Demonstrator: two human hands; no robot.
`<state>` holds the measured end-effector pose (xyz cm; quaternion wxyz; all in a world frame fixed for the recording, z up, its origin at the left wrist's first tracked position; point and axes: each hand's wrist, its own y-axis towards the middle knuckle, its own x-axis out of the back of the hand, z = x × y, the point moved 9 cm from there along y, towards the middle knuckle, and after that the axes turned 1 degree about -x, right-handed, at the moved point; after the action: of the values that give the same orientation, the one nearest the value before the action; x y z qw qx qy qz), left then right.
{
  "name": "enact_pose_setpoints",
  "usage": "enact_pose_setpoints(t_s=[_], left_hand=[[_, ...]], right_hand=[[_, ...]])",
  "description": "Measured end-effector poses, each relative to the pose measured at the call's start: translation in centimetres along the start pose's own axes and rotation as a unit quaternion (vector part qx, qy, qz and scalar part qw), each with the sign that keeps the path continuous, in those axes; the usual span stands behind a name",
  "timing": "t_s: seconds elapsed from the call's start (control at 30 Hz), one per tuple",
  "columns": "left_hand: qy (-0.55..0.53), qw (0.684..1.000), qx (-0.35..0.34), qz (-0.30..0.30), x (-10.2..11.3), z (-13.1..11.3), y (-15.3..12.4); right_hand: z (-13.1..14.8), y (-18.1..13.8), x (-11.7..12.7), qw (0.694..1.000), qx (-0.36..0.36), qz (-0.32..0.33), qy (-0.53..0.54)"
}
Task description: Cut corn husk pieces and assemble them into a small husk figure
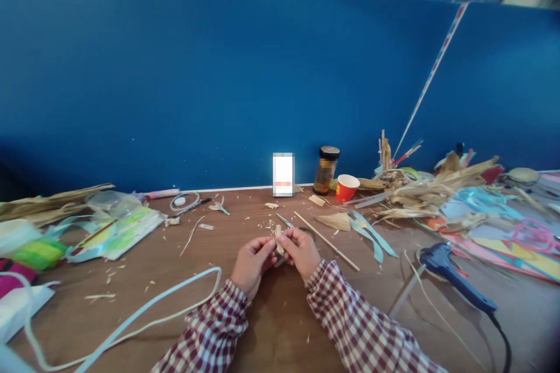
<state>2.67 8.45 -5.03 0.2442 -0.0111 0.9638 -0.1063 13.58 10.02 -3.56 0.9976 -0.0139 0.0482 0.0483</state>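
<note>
My left hand [252, 264] and my right hand [301, 252] meet over the middle of the table. Between their thumbs and fingertips they pinch a small pale piece, apparently dried husk [279, 239]. Both hands are closed on it, and the fingers partly cover it. Just behind the hands lies what looks like scissors [284, 220], mostly hidden by them. A thin wooden stick [326, 240] rests at a slant beside my right hand. Small pale scraps [265, 224] are scattered on the tabletop beyond my fingers.
A glue gun [457, 277] with a cord lies at the right. At the back stand a red paper cup [347, 188], a dark-lidded jar [326, 170] and a blurred-out phone-like object [284, 175]. Dried husks [464, 183] pile up right. A white cable [175, 294] loops at the left.
</note>
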Motion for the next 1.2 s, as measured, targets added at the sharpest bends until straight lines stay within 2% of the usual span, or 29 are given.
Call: enact_pose_setpoints(t_s=[0.33,0.7,1.2], left_hand=[[-0.005,0.999,0.03,0.029,-0.15,0.38,0.07],[0.009,0.999,0.019,0.027,-0.34,0.3,-0.09],[0.021,1.0,0.005,0.016,-0.16,0.18,0.07]], right_hand=[[-0.4,0.08,-0.62,0.999,0.007,0.045,0.02],[-0.36,0.09,-0.29,1.0,0.011,0.025,0.005],[-0.42,0.15,-0.45,0.999,0.004,0.035,0.013]])
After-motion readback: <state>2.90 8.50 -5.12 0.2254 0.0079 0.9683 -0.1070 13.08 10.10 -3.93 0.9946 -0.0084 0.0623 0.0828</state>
